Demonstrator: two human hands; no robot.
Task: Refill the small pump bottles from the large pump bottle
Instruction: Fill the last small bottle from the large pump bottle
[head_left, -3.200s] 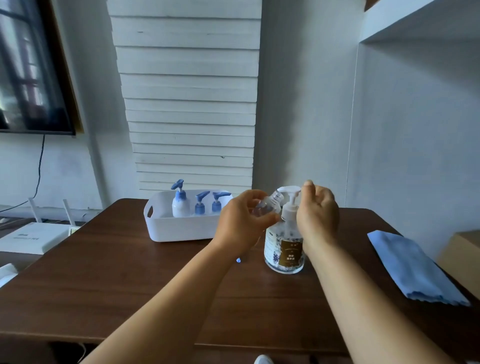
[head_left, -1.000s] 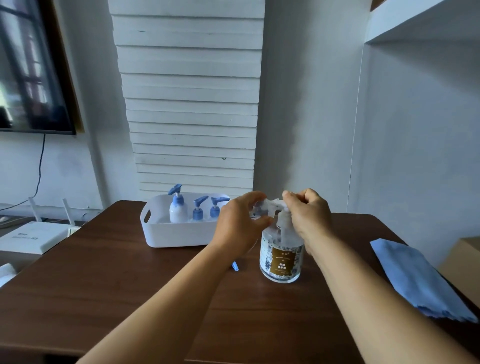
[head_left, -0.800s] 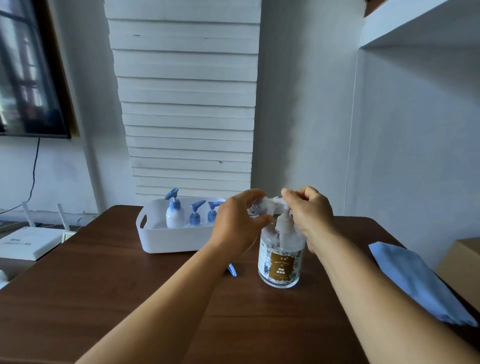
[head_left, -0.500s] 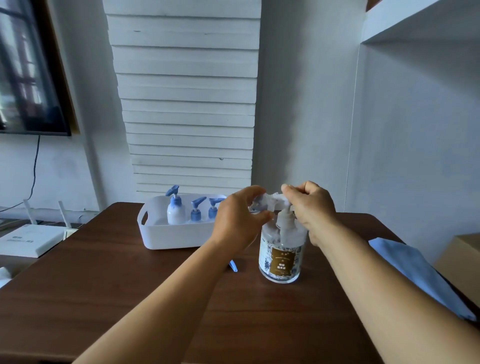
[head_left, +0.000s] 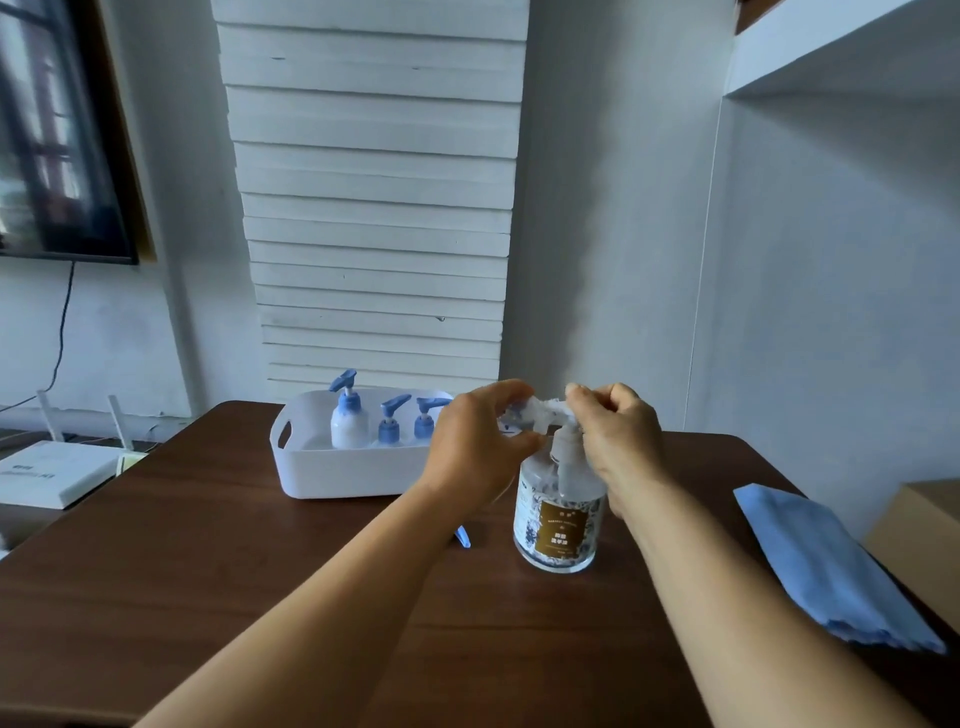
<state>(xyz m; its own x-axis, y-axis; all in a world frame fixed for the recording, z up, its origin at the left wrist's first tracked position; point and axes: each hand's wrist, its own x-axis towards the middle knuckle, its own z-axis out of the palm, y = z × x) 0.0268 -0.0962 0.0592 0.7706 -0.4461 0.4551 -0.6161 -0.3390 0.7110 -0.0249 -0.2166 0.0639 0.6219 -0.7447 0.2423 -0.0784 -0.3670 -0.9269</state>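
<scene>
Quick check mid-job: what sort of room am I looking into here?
Probably a living room or home office, not a lab: a dark wall-mounted screen with a dangling cable, a white router with antennas at the left, and a brown wooden table against white walls.

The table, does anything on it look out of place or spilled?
One oddity: a small blue piece lies loose on the table beside the large pump bottle, partly hidden by the left forearm; it may be a pump removed from a small bottle. No spill shows.
</scene>
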